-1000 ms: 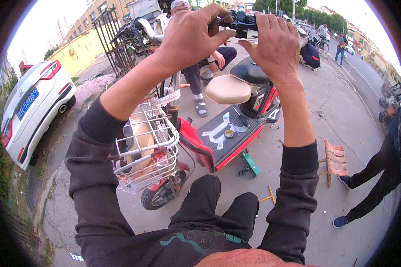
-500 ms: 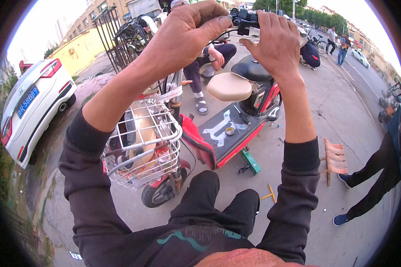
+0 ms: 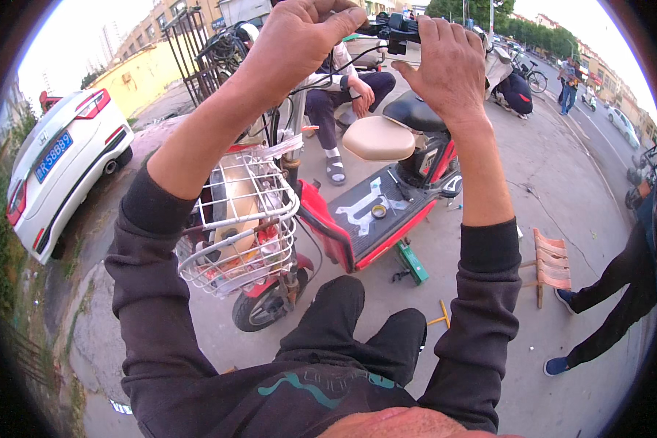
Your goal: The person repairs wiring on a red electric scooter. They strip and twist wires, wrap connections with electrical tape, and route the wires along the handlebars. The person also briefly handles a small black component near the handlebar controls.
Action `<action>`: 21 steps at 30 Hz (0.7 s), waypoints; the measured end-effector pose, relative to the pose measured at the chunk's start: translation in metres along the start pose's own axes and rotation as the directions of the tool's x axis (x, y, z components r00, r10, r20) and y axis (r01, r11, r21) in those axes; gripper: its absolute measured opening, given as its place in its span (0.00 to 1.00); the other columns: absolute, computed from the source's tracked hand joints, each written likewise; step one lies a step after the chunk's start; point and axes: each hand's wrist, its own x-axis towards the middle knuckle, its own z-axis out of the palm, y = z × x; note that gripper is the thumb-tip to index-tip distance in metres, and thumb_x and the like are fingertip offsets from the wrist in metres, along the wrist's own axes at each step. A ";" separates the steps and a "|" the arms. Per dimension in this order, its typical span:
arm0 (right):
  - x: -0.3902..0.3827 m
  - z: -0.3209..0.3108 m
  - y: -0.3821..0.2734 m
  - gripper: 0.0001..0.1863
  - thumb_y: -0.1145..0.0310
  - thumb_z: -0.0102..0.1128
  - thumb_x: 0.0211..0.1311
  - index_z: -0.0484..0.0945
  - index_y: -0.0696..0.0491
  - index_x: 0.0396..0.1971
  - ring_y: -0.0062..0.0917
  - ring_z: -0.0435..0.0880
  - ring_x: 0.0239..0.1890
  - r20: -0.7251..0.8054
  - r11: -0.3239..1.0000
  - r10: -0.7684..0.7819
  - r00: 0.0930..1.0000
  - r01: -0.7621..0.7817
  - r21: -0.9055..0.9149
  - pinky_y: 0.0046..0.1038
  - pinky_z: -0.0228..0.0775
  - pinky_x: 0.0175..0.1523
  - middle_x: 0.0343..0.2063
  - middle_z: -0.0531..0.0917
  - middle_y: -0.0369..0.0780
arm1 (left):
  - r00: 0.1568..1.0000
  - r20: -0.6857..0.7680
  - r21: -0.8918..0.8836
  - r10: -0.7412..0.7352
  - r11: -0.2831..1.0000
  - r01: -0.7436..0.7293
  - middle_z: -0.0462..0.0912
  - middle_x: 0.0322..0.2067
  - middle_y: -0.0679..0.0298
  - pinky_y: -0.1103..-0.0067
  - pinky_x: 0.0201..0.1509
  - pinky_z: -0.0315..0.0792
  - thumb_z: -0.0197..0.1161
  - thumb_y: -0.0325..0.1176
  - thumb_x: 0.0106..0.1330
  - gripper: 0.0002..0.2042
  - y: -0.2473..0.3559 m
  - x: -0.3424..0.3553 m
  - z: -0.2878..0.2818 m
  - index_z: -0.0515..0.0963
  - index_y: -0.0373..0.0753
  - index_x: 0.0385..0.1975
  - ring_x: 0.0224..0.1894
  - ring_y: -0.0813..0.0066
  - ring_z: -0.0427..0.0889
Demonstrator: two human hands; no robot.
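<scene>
Both hands are raised at the top of the view, at the handlebar of a red electric scooter (image 3: 327,237). My right hand (image 3: 451,71) is closed over the handlebar's end, its thumb pointing inward. Between the hands shows a black handlebar fitting (image 3: 397,31) with a dark cable running down from it. My left hand (image 3: 293,45) is closed at the fitting's inner end, fingers curled and thumb pressed in. What it grips is hidden behind the fingers and the frame's top edge. Below my left forearm hangs the scooter's white wire basket (image 3: 242,252), with assorted items inside.
On the scooter's footboard lie a white bracket-like piece (image 3: 363,212) and a tape roll (image 3: 379,211). A green box-like object (image 3: 412,263), a yellow T-handled tool (image 3: 444,315) and a folding stool (image 3: 552,261) are on the ground. One person (image 3: 352,95) sits beyond the scooter; another (image 3: 613,288) stands right.
My left hand has shifted slightly left and up, exposing more of the fitting's inner end. My right hand stays about where it was. The whole view has tilted a little.
</scene>
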 end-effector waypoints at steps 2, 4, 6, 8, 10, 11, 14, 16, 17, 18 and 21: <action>0.002 0.000 -0.004 0.39 0.49 0.79 0.48 0.74 0.53 0.56 0.37 0.81 0.53 -0.021 1.000 -0.001 1.000 0.002 0.021 0.40 0.68 0.59 0.47 0.83 0.41 | 0.989 -0.045 0.058 0.143 0.988 -0.140 0.81 0.32 0.70 0.82 0.41 0.71 0.57 0.30 0.78 0.08 -0.020 0.009 0.000 0.79 0.33 0.45 0.35 0.85 0.74; 0.002 0.002 -0.003 0.39 0.49 0.79 0.48 0.75 0.53 0.56 0.37 0.81 0.53 -0.045 1.000 -0.011 0.999 0.013 0.028 0.40 0.69 0.58 0.47 0.83 0.41 | 0.973 -0.063 0.050 0.224 0.974 -0.221 0.77 0.32 0.69 0.81 0.44 0.70 0.54 0.27 0.78 0.05 -0.033 0.012 0.004 0.75 0.33 0.46 0.37 0.83 0.73; 0.001 0.003 -0.004 0.39 0.49 0.79 0.48 0.75 0.53 0.56 0.36 0.81 0.53 -0.034 1.000 -0.004 0.999 0.005 0.016 0.40 0.69 0.58 0.47 0.83 0.41 | 0.967 -0.066 -0.021 0.244 0.969 -0.246 0.74 0.31 0.68 0.80 0.46 0.70 0.51 0.25 0.78 0.04 -0.036 0.008 0.012 0.70 0.34 0.47 0.38 0.82 0.73; 0.000 0.003 -0.004 0.38 0.49 0.79 0.48 0.75 0.53 0.56 0.36 0.81 0.53 -0.026 1.000 0.002 1.000 -0.002 0.010 0.40 0.69 0.58 0.47 0.83 0.41 | 0.953 -0.060 0.213 0.297 0.936 -0.279 0.71 0.26 0.65 0.78 0.41 0.71 0.52 0.25 0.77 0.06 -0.031 0.000 0.014 0.67 0.35 0.49 0.31 0.78 0.72; 0.000 0.001 -0.003 0.38 0.49 0.79 0.48 0.76 0.53 0.56 0.36 0.81 0.52 -0.023 1.000 0.008 1.000 -0.007 0.016 0.39 0.69 0.59 0.47 0.83 0.41 | 0.958 -0.044 0.369 0.285 0.895 -0.249 0.72 0.26 0.63 0.76 0.37 0.72 0.53 0.26 0.77 0.07 -0.027 -0.004 0.014 0.68 0.35 0.49 0.28 0.76 0.73; 0.000 0.000 -0.003 0.38 0.49 0.79 0.48 0.76 0.54 0.56 0.36 0.81 0.53 -0.019 1.000 0.009 1.000 -0.009 0.015 0.39 0.68 0.59 0.47 0.83 0.41 | 0.942 -0.074 0.401 0.326 0.875 -0.271 0.75 0.26 0.60 0.74 0.36 0.73 0.54 0.26 0.76 0.07 -0.028 -0.005 0.016 0.70 0.34 0.49 0.27 0.71 0.76; 0.000 -0.001 -0.005 0.38 0.50 0.79 0.48 0.76 0.54 0.57 0.36 0.81 0.53 -0.019 1.000 0.014 1.000 -0.013 0.017 0.39 0.67 0.60 0.47 0.83 0.41 | 0.876 -0.103 0.509 0.472 0.781 -0.361 0.83 0.27 0.58 0.74 0.32 0.76 0.57 0.29 0.76 0.09 -0.037 -0.007 0.018 0.75 0.35 0.52 0.26 0.69 0.82; 0.000 0.000 -0.005 0.38 0.50 0.79 0.49 0.75 0.54 0.57 0.36 0.80 0.53 -0.028 1.000 0.014 1.000 -0.014 0.011 0.38 0.67 0.61 0.47 0.83 0.41 | 0.806 -0.040 0.568 0.591 0.677 -0.468 0.88 0.30 0.66 0.81 0.32 0.79 0.59 0.34 0.78 0.12 -0.054 -0.001 0.014 0.78 0.41 0.56 0.29 0.81 0.86; -0.001 0.001 -0.005 0.39 0.50 0.79 0.48 0.75 0.54 0.57 0.36 0.80 0.54 -0.030 1.000 0.012 0.999 -0.011 0.026 0.38 0.66 0.61 0.47 0.83 0.42 | 0.760 0.007 0.598 0.650 0.606 -0.525 0.90 0.29 0.64 0.78 0.31 0.81 0.61 0.32 0.76 0.12 -0.057 0.004 0.012 0.80 0.44 0.57 0.28 0.78 0.89; -0.002 0.002 -0.005 0.40 0.49 0.79 0.48 0.75 0.54 0.58 0.36 0.80 0.54 -0.033 0.999 0.009 0.999 -0.008 0.040 0.38 0.66 0.62 0.47 0.82 0.42 | 0.796 0.024 0.621 0.605 0.614 -0.486 0.90 0.29 0.63 0.78 0.31 0.81 0.61 0.32 0.76 0.12 -0.060 0.003 0.011 0.80 0.43 0.57 0.28 0.77 0.89; -0.003 0.003 -0.002 0.34 0.53 0.78 0.51 0.77 0.53 0.56 0.34 0.81 0.52 -0.064 1.000 -0.001 0.998 0.002 0.014 0.37 0.69 0.60 0.46 0.83 0.40 | 0.871 0.046 0.654 0.489 0.644 -0.396 0.89 0.29 0.61 0.78 0.31 0.80 0.60 0.32 0.77 0.12 -0.054 0.002 0.019 0.81 0.42 0.56 0.28 0.77 0.89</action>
